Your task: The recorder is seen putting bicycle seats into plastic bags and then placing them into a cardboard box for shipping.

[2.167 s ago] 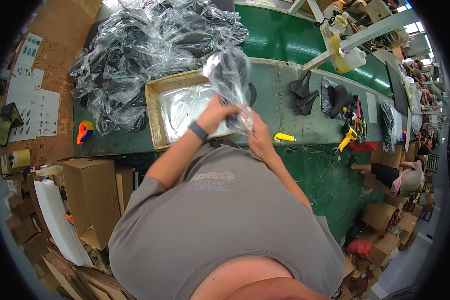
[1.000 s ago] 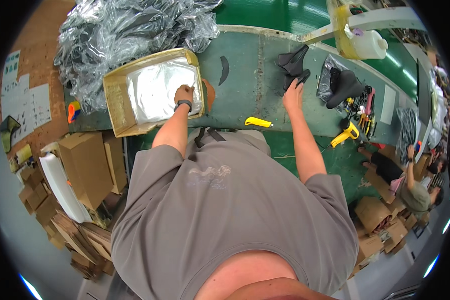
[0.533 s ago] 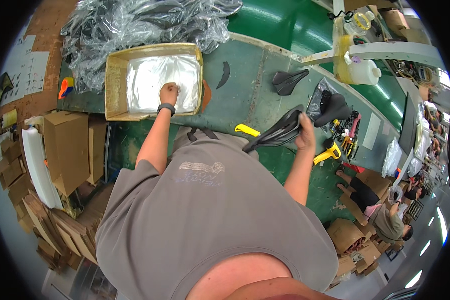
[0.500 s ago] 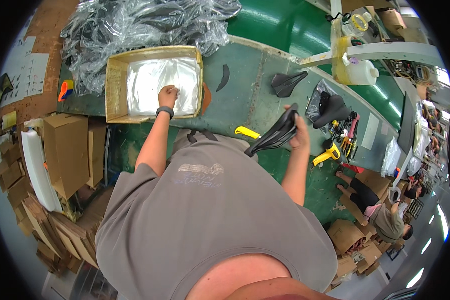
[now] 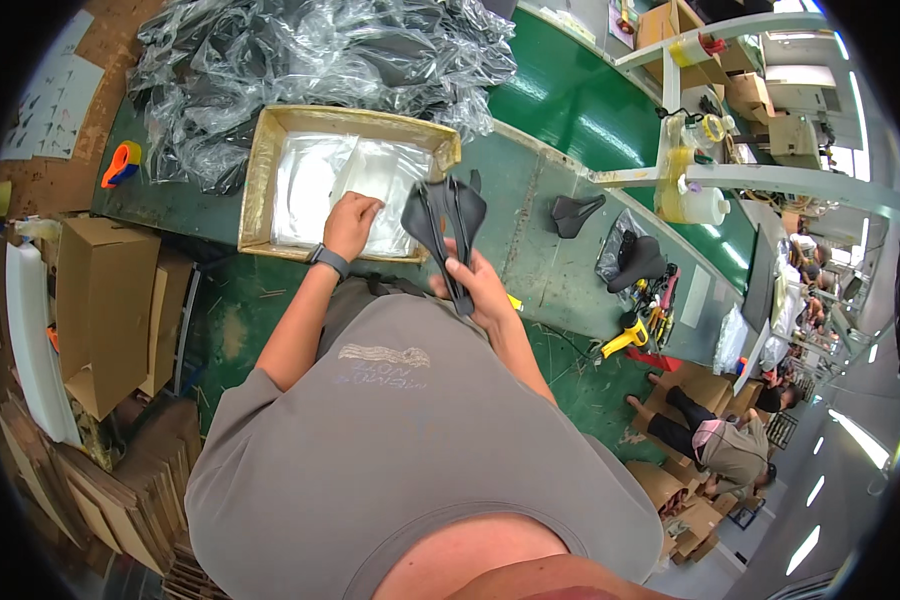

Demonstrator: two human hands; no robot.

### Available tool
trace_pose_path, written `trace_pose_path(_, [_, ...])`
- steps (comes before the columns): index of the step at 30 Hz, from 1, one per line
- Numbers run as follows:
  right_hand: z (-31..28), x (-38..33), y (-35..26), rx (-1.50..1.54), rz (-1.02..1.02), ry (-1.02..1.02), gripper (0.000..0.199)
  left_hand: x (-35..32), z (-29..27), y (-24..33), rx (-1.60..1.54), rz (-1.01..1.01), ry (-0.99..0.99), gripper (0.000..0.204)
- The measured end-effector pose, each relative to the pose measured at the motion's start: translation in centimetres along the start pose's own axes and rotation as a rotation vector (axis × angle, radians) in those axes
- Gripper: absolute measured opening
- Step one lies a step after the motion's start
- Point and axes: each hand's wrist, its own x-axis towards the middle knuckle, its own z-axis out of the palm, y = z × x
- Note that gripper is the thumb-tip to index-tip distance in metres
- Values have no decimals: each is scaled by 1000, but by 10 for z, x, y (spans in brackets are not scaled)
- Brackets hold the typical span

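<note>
My left hand [image 5: 351, 226] pinches the edge of a clear plastic bag [image 5: 368, 172], partly lifted from the flat stack in the open cardboard box [image 5: 254, 190]. A black bicycle saddle [image 5: 422, 212] is in my right hand [image 5: 482, 287], gripped near its narrow nose. Its wide rear end points away from me, beside the box's right wall, with the rails side showing. Another black saddle [image 5: 574, 214] lies farther right on the green bench, and a third saddle [image 5: 638, 262] rests on a plastic wrap next to the tools.
A big heap of plastic-wrapped black things [image 5: 310, 70] fills the back of the bench. An orange and blue tape dispenser [image 5: 122, 165] sits at the left. A yellow heat gun [image 5: 625, 336] and hand tools lie at the right edge. Cardboard cartons [image 5: 105, 310] stand left; a co-worker [image 5: 720, 440] is at right.
My right hand has brought the saddle leftward to the box and turned its wide end away from me. My left hand has drawn a bag's edge up and toward me.
</note>
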Motion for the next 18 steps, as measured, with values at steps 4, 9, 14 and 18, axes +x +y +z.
trace_pose_path(4, [31,70,2,232,23,-92,49,-11,-40,28,-26,4,-270,19])
trace_pose_path(9, [67,128,17,365,126,-104,39,-27,-71,4,-680,-341,-287,23])
trace_pose_path(14, [107,131,28,757,121,-189,35,-27,-126,-34,-1872,-590,125,22])
trace_pose_path(18, [134,119,-1,550,-221,-348,31,0,-225,-31,-1974,-515,77,14])
